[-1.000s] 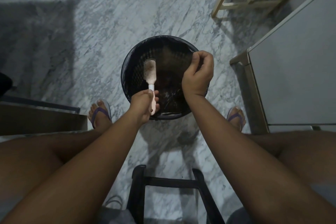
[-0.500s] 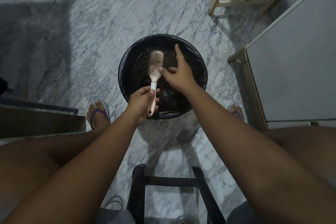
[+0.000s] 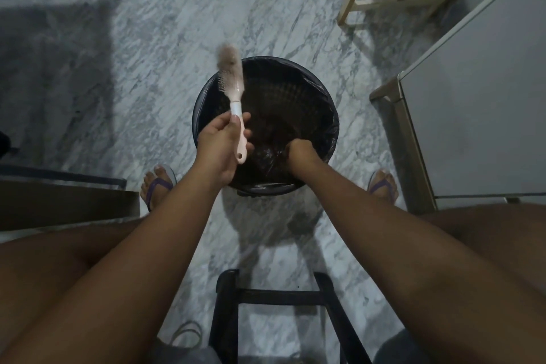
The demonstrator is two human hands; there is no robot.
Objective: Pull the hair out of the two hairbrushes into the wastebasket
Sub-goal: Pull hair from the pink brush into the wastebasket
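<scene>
A round black wastebasket [image 3: 331, 115] lined with a dark bag stands on the marble floor between my feet. My left hand [image 3: 220, 145] grips the pale pink handle of a hairbrush [image 3: 232, 80] over the basket's left rim. The brush head tilts up and to the left and looks blurred, with hair matted on it. My right hand [image 3: 301, 152] reaches down inside the basket near its front wall, fingers curled shut. Whether it holds hair is hidden. Only one brush is in view.
A grey cabinet [image 3: 478, 103] stands close on the right and a wooden frame [image 3: 393, 0] at the back right. A dark stool frame [image 3: 266, 295] sits below my arms. A dark ledge [image 3: 59, 204] is at the left. My feet in purple sandals flank the basket.
My right hand left the brush head and dropped into the basket, closing into a fist. The left hand swung the brush up and to the left, past the basket's rim.
</scene>
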